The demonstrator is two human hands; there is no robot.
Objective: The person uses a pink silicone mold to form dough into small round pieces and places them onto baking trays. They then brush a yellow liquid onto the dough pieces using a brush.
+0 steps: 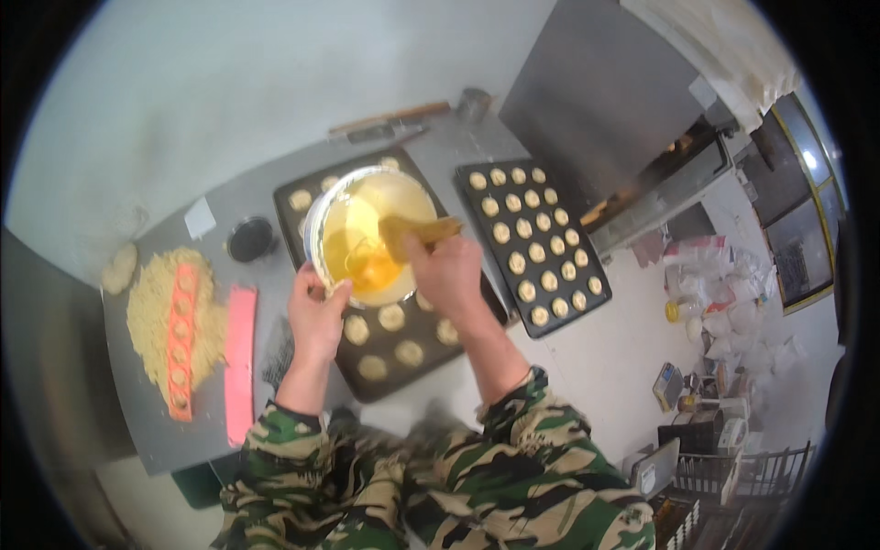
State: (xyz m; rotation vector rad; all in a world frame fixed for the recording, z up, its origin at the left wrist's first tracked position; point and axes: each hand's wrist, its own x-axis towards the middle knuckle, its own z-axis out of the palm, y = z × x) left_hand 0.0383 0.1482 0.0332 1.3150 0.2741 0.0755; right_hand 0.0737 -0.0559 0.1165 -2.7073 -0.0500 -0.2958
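My left hand [320, 309] grips the near left rim of a white bowl [419, 187], thumb over the edge. The bowl is tilted towards me, and yellow beaten egg [371, 268] pools in its lower part. My right hand [447, 271] is closed around a flat wooden tool [399, 230], apparently a pastry brush, held over the bowl's right side. Motion blur hides its tip. Beneath the bowl lies a dark baking tray [368, 385] bearing round pale dough pieces [392, 317]; the bowl covers its middle.
To the right is a second black tray [534, 328] with rows of dough rounds, near a deck oven [605, 89]. A pile of crumbly dough [151, 323], an orange mould strip [180, 354], a pink strip [240, 364] and a dark round tin [250, 239] sit left on the worktable [165, 443].
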